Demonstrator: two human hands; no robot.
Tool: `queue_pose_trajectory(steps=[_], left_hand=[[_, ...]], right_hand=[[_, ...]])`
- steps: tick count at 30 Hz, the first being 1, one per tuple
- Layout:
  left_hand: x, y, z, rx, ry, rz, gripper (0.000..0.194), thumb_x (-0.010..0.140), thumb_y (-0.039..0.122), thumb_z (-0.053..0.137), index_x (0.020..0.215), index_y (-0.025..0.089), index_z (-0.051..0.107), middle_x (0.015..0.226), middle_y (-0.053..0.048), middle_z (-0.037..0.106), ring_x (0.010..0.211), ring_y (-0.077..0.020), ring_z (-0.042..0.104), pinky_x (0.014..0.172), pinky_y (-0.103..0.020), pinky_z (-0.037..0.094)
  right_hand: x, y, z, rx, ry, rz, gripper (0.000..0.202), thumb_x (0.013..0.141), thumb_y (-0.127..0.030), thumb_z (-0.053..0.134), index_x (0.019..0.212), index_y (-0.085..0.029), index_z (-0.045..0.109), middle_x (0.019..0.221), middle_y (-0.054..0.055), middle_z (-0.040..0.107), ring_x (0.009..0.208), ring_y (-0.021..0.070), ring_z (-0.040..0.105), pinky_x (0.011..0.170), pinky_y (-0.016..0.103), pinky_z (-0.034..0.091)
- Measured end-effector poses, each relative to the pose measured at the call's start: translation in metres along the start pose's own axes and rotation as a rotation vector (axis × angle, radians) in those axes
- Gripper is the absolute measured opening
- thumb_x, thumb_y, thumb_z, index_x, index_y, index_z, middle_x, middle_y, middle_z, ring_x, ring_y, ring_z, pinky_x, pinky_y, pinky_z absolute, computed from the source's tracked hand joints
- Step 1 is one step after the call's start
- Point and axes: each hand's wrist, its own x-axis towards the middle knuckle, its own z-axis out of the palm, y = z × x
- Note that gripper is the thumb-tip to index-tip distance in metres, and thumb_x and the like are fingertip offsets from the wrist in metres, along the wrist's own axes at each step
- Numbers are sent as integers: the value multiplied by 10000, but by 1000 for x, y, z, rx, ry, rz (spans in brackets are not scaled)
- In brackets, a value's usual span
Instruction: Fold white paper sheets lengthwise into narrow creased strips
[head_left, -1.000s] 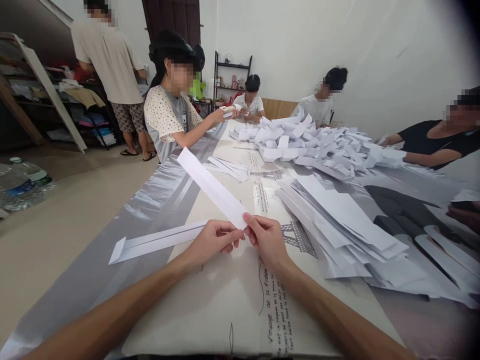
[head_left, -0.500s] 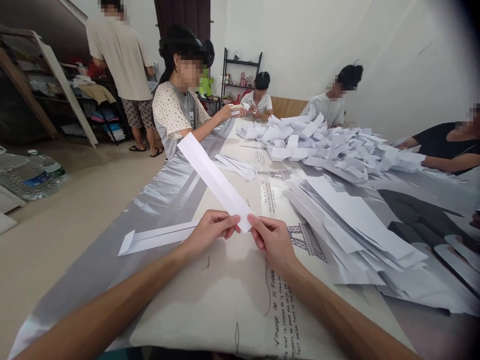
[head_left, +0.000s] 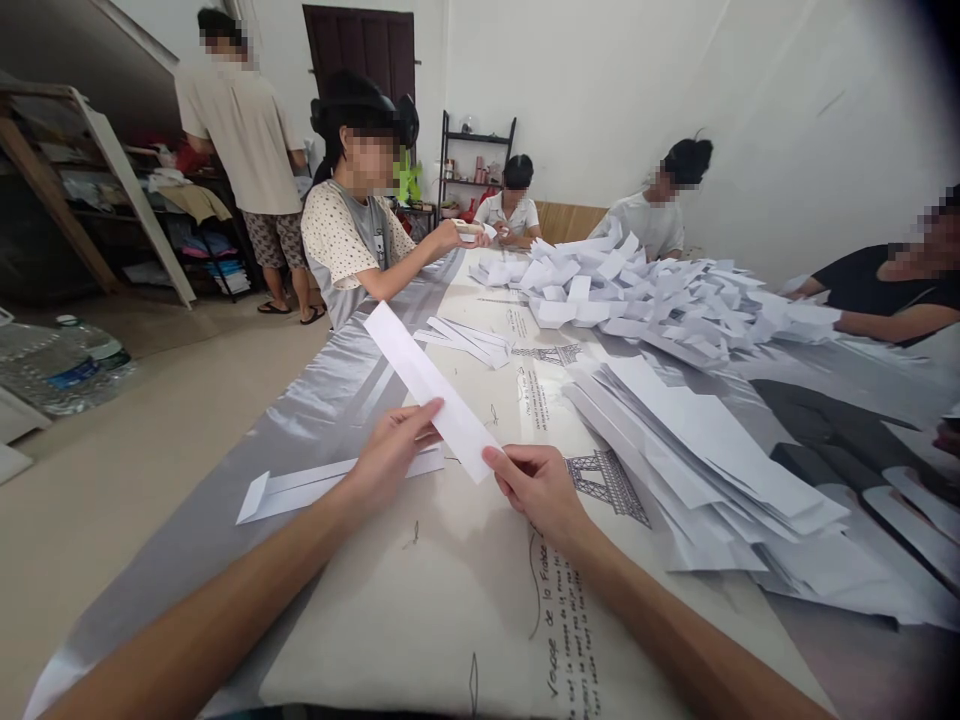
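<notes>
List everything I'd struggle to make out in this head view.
Head view:
Left hand: fingertips except the thumb's, hidden behind the held paper strip.
Folded strip on the table: middle stretch, covered by the left hand.
Smaller lines of print on the tablecloth: too small to read.
Co-worker in black: cut off by the right edge.

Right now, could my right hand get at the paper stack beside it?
Probably yes: nothing visible stands between your right hand and the paper stack, though that hand is holding the near end of a paper strip.
</notes>
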Motion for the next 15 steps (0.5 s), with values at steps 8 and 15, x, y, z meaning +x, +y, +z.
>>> queue_pose_trajectory(steps=[8,15], left_hand=[[23,6,-45,-279,416,122,268,676,300,876,859,139,765,981,-83,767,917,-181,697,875,-284,531],[33,13,-64,-350,690,215,127,715,204,825,806,154,751,924,-53,763,827,-137,695,807,-243,541]], right_hand=[[-3,-1,3,-114,-115,-21,558,924,-522,591,503,-202,413,460,-52,296,435,89,245,461,283,189],[-7,-1,5,-176,-148,-28,550,936,-500,570,500,-193,434,450,-48,323,441,93,285,470,279,220]])
